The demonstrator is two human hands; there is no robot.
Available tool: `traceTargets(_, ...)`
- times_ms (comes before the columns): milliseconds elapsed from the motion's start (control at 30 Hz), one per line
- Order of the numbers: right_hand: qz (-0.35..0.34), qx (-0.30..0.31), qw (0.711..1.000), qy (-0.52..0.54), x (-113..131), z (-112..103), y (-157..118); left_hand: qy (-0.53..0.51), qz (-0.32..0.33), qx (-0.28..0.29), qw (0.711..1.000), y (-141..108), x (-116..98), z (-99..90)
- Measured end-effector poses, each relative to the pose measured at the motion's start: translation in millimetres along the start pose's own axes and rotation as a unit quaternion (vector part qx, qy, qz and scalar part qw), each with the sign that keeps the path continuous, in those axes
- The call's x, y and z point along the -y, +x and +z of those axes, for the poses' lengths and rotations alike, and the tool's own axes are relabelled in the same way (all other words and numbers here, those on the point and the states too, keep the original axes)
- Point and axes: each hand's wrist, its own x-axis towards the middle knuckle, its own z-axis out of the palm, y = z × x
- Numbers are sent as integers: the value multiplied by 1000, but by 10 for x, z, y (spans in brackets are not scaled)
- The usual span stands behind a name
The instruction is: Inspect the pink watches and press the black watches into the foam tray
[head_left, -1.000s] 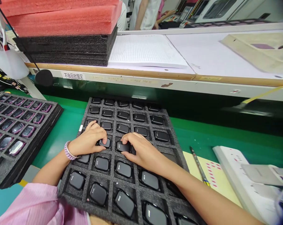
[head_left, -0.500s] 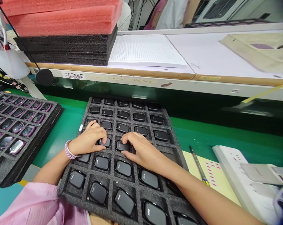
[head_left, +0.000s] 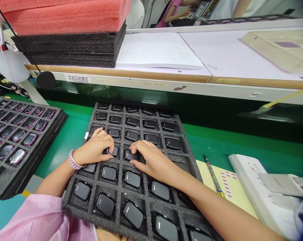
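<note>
A grey foam tray point(head_left: 118, 197) with square compartments lies in front of me, several black smartwatch bodies without straps resting in it. My left hand point(head_left: 95, 146) reaches over its left side, thumb and forefinger curled onto one black smartwatch point(head_left: 113, 151) in its compartment. One column to the right, my right hand point(head_left: 151, 159) pinches another black smartwatch point(head_left: 131, 154) between thumb and fingers. Both of these watches sit inside their compartments. The right forearm covers part of the tray's right side.
At left stands a second foam tray point(head_left: 44, 135) of purple-rimmed watch bodies. A power strip point(head_left: 254, 180), a pen point(head_left: 213, 174) and yellow paper point(head_left: 228, 187) lie at right. The shelf ahead carries stacked red foam point(head_left: 66, 16) and a ruled notebook point(head_left: 159, 50). A person point(head_left: 170, 13) is visible beyond.
Both hands keep their places on the same two watches. My view has shifted slightly, and more of a person in pink shows in the background.
</note>
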Motion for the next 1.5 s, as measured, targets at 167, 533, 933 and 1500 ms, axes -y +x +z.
traceTargets(167,-5,4,1000,1,-4,-1,-15,0,-2,4,1000,5,0,-4)
traceTargets(533,12,14,998,-52,69,-8,-18,0,-3,6,1000,9,6,-9)
traceTargets(933,11,16,999,-35,92,-34,15,47,-17,27,998,34,-35,-51)
traceTargets(1500,129,-36,991,-2,-476,-595,-1000,81,73,128,986,985,-824,253)
